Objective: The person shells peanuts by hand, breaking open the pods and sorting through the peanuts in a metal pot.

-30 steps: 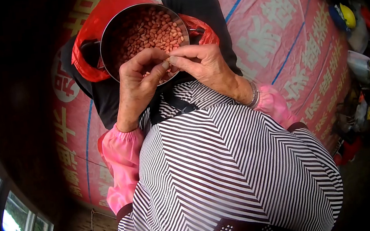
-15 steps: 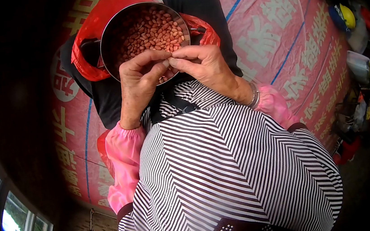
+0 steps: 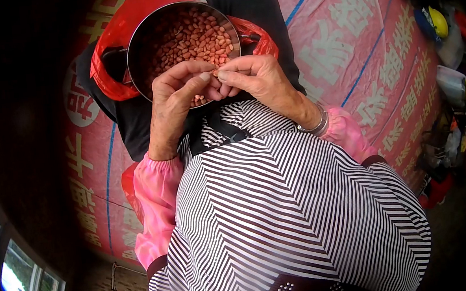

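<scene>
A metal pot (image 3: 133, 71) full of red-skinned shelled peanuts (image 3: 193, 39) rests on my lap. Over its near rim my two hands meet, fingertips close together. My left hand (image 3: 179, 88) is closed in a pinch, thumb against forefinger. My right hand (image 3: 257, 80) pinches from the other side, its thumb and forefinger near the left fingertips. Between them shows a small reddish peanut (image 3: 216, 73), mostly covered by the fingers. More kernels are visible under my left palm, inside the pot.
A red plastic bag (image 3: 113, 33) surrounds the pot on its far and left sides. Beneath me spreads a pink sheet (image 3: 326, 56) with large printed characters. Bags and containers, one with a yellow lid (image 3: 437, 20), stand along the right edge. A window (image 3: 28, 280) is at lower left.
My left thumb has drawn slightly away from the right one, and the other fingers now show below. The reddish peanut between the fingertips has become visible. The pot has hardly moved.
</scene>
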Demonstrator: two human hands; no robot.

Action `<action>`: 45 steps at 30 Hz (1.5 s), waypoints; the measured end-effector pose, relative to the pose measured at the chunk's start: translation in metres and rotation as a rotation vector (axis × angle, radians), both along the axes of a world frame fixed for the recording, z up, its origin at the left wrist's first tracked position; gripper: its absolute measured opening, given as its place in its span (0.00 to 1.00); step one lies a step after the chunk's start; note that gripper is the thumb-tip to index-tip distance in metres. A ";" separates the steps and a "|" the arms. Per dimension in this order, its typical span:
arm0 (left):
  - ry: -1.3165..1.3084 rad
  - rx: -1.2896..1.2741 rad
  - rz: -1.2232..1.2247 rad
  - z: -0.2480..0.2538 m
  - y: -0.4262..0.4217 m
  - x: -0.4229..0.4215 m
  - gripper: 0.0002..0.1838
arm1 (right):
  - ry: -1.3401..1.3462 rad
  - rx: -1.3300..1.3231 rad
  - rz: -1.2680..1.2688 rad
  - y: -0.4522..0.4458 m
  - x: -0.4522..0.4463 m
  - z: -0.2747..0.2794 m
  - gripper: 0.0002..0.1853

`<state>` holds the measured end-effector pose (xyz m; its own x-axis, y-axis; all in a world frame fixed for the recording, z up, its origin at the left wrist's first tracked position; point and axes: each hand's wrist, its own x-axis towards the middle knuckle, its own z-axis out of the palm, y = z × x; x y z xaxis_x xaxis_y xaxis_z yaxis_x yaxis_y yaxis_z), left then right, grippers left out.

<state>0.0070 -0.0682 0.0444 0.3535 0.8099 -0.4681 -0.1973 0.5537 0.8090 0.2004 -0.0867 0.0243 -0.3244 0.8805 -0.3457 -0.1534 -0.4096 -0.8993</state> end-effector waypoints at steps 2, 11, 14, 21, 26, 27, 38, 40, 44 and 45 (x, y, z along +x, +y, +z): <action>0.048 0.015 -0.015 0.000 0.000 0.001 0.06 | -0.011 -0.012 0.031 0.001 0.000 0.002 0.11; 0.035 -0.028 0.048 -0.007 -0.001 -0.006 0.05 | 0.015 -0.054 0.018 0.002 -0.001 0.005 0.10; -0.063 -0.070 0.158 -0.012 0.001 -0.013 0.05 | 0.020 -0.064 0.018 0.002 0.000 0.005 0.10; -0.129 0.017 0.227 -0.004 0.012 -0.040 0.06 | -0.171 0.069 -0.007 0.001 0.000 0.001 0.12; 0.165 0.319 0.304 0.022 0.043 -0.064 0.08 | -0.407 0.280 -0.040 0.000 0.002 0.003 0.15; 0.223 0.374 0.323 0.027 0.051 -0.067 0.08 | -0.386 0.289 -0.060 0.001 0.003 0.003 0.15; 1.600 1.271 -0.015 -0.012 0.118 -0.064 0.17 | -0.351 0.272 -0.173 -0.001 0.006 -0.006 0.14; 1.591 1.215 0.064 -0.016 0.110 -0.056 0.17 | -0.348 0.244 -0.168 0.001 0.007 -0.005 0.14; 1.406 1.510 0.142 -0.016 0.092 -0.023 0.14 | -0.355 0.196 -0.151 0.004 0.010 -0.001 0.15; 1.396 1.414 -0.042 -0.021 0.083 -0.020 0.15 | -0.354 0.194 -0.148 0.004 0.010 -0.001 0.15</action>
